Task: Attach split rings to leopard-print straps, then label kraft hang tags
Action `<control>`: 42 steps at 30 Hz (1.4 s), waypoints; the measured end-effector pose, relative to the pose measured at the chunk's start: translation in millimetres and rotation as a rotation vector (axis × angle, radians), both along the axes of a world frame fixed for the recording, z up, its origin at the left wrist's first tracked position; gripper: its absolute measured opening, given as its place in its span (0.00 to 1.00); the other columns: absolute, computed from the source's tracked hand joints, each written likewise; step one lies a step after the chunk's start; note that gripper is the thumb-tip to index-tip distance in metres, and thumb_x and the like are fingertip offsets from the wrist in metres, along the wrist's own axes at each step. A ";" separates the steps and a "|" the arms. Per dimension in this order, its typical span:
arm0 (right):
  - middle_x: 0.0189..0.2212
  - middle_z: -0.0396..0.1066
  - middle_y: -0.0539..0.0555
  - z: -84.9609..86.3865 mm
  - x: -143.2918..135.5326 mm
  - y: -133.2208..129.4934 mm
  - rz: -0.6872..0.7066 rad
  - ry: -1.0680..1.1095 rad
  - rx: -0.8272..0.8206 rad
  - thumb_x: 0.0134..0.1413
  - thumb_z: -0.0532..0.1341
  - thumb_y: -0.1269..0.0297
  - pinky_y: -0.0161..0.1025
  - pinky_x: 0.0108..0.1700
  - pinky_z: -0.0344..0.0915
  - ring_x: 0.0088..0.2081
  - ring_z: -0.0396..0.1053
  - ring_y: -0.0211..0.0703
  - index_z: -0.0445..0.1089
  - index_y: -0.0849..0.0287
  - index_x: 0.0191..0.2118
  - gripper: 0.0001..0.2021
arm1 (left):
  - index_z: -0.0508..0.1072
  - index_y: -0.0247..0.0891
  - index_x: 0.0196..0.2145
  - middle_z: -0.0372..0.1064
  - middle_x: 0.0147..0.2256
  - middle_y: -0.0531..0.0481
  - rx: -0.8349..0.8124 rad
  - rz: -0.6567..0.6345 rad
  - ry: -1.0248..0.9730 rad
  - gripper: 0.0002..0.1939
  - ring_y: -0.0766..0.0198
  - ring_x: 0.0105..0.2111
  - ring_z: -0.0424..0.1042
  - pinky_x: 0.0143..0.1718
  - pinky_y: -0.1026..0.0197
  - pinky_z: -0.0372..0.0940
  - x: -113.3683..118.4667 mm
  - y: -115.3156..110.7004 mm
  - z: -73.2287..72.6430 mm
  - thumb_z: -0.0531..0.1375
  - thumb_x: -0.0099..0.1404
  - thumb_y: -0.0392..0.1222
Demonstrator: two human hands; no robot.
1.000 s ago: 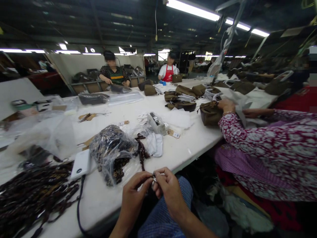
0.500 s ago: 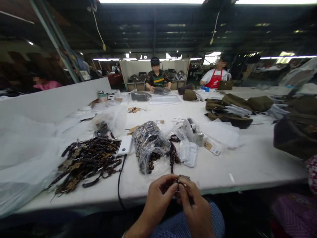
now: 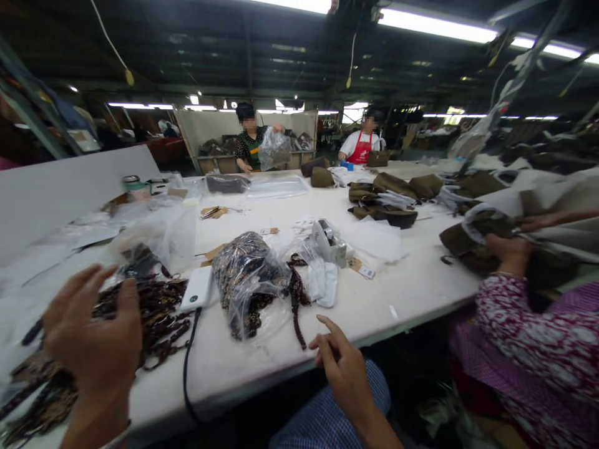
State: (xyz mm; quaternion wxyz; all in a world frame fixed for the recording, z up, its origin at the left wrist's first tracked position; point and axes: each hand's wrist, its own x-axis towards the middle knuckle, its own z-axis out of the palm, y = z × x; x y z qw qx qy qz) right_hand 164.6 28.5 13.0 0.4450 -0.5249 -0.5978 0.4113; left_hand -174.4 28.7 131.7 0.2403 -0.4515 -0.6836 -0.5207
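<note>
My left hand (image 3: 93, 330) is raised at the left, its fingers apart and nothing in it. Behind and below it spreads a pile of dark braided straps (image 3: 161, 312), partly hidden by the hand. My right hand (image 3: 341, 365) hovers at the table's front edge, index finger stretched out, the other fingers loosely bent, with no object visible in it. Closest to it lies a single dark braided strap (image 3: 297, 302), running toward the edge. Left of that strap sits a clear plastic bag (image 3: 250, 280) filled with more patterned, dark pieces.
A white power bank (image 3: 196, 288) with a black cable (image 3: 187, 362) lies beside the pile. Farther back are a tape dispenser (image 3: 329, 242), a paper tag (image 3: 361, 268) and olive bags (image 3: 388, 187). At right, a co-worker's hand (image 3: 510, 252) works on an olive bag. Two people stand across the table.
My hands were together, fingering a small item over my lap; now they are apart, the left far to the left. The view has turned right, and a co-worker opposite lifts a clear bag.
</note>
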 end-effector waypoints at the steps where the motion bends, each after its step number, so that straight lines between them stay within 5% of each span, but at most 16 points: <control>1: 0.32 0.78 0.53 -4.2 1.6 3.7 -0.006 -0.016 0.007 0.65 0.55 0.54 0.37 0.34 0.66 0.26 0.71 0.42 0.66 0.57 0.58 0.21 | 0.74 0.39 0.52 0.72 0.54 0.47 -0.011 -0.008 0.031 0.20 0.51 0.55 0.69 0.61 0.45 0.59 15.1 7.4 -4.5 0.60 0.65 0.48; 3: 0.33 0.78 0.54 -15.3 4.7 10.8 -0.014 -0.054 0.018 0.64 0.55 0.55 0.37 0.35 0.66 0.28 0.72 0.43 0.68 0.57 0.57 0.19 | 0.78 0.42 0.46 0.79 0.44 0.52 -0.166 -0.265 0.032 0.14 0.58 0.42 0.78 0.50 0.55 0.69 52.6 29.0 -19.5 0.60 0.65 0.48; 7: 0.32 0.77 0.54 -41.5 10.7 20.2 -0.014 -0.068 0.011 0.63 0.56 0.56 0.38 0.35 0.66 0.29 0.72 0.44 0.71 0.58 0.53 0.18 | 0.78 0.40 0.45 0.79 0.46 0.48 -0.659 -0.760 0.100 0.15 0.58 0.46 0.76 0.49 0.60 0.67 121.0 91.4 -51.3 0.53 0.69 0.42; 12: 0.30 0.76 0.53 -54.6 14.5 23.5 -0.008 0.003 -0.018 0.64 0.55 0.55 0.37 0.32 0.67 0.26 0.72 0.43 0.71 0.59 0.50 0.17 | 0.81 0.41 0.32 0.81 0.35 0.47 -0.887 -0.979 0.209 0.09 0.57 0.38 0.78 0.43 0.62 0.67 160.3 146.9 -71.8 0.59 0.62 0.35; 16: 0.30 0.76 0.53 -49.6 14.4 24.5 0.009 0.000 -0.030 0.64 0.55 0.56 0.37 0.31 0.66 0.26 0.72 0.42 0.72 0.57 0.49 0.15 | 0.81 0.43 0.32 0.80 0.37 0.47 -0.950 -1.091 0.268 0.08 0.53 0.44 0.76 0.47 0.60 0.66 171.4 141.2 -87.1 0.69 0.50 0.37; 18: 0.30 0.76 0.52 -47.8 14.5 25.1 0.013 0.001 -0.031 0.63 0.55 0.57 0.37 0.31 0.66 0.26 0.72 0.42 0.72 0.57 0.48 0.14 | 0.81 0.43 0.34 0.79 0.42 0.48 -0.939 -1.134 0.270 0.09 0.55 0.46 0.75 0.49 0.61 0.66 172.2 129.8 -93.5 0.69 0.53 0.38; 24: 0.29 0.76 0.53 -49.5 14.0 27.3 0.010 0.038 -0.013 0.63 0.56 0.53 0.37 0.31 0.66 0.25 0.71 0.42 0.73 0.59 0.46 0.16 | 0.76 0.41 0.49 0.76 0.48 0.44 -0.827 -1.004 0.223 0.17 0.57 0.49 0.73 0.54 0.55 0.64 157.0 120.2 -95.5 0.49 0.72 0.40; 31: 0.29 0.76 0.53 -47.4 14.8 26.2 0.019 0.038 0.007 0.64 0.55 0.56 0.37 0.32 0.66 0.25 0.72 0.41 0.73 0.59 0.46 0.15 | 0.79 0.44 0.41 0.72 0.54 0.48 -0.881 -1.038 0.447 0.14 0.50 0.59 0.63 0.60 0.51 0.58 161.1 122.0 -103.6 0.69 0.55 0.46; 34: 0.29 0.76 0.53 -46.8 15.2 25.4 0.022 0.062 0.005 0.63 0.55 0.56 0.37 0.32 0.67 0.26 0.72 0.41 0.73 0.58 0.45 0.15 | 0.79 0.42 0.35 0.75 0.50 0.47 -0.890 -0.955 0.506 0.08 0.51 0.59 0.63 0.63 0.50 0.54 154.5 114.8 -106.5 0.65 0.61 0.47; 37: 0.29 0.76 0.52 -47.0 14.9 26.0 0.018 0.066 0.007 0.63 0.55 0.55 0.36 0.32 0.67 0.25 0.72 0.41 0.73 0.59 0.45 0.15 | 0.78 0.40 0.33 0.76 0.45 0.44 -0.895 -0.811 0.522 0.14 0.51 0.56 0.65 0.59 0.50 0.57 143.4 111.1 -102.3 0.57 0.68 0.48; 42: 0.28 0.76 0.52 -47.0 13.8 27.7 0.004 0.065 0.013 0.62 0.56 0.56 0.36 0.32 0.66 0.24 0.72 0.40 0.74 0.58 0.44 0.14 | 0.76 0.37 0.33 0.75 0.39 0.39 -0.946 -0.636 0.554 0.10 0.46 0.48 0.68 0.48 0.48 0.63 149.8 115.8 -91.4 0.57 0.67 0.41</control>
